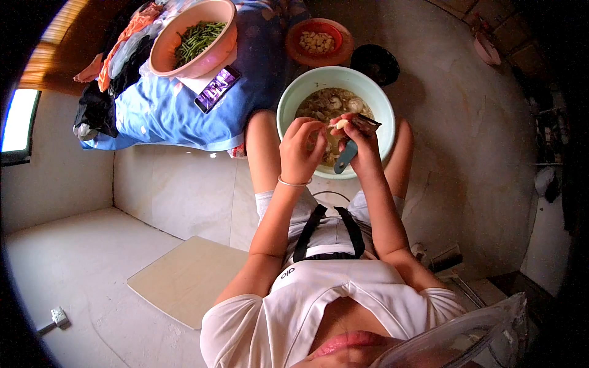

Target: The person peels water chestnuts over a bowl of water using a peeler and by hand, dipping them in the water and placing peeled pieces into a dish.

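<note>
My right hand is closed around a small knife with a green handle. Its dark blade points up past my fingers. A pale garlic clove sits between that hand's thumb and fingers. To the left of the clove, my left hand has its thumb and fingers pinched together; what they hold, if anything, is too small to make out. Both hands are over a pale green basin that stands between my knees. Murky water with garlic and bits of peel fills its lower part.
Beyond the basin, a red bowl of peeled cloves rests in an orange-brown basin, beside a black bowl. On the blue bedding are a pink basin of green beans and a phone. A board lies left.
</note>
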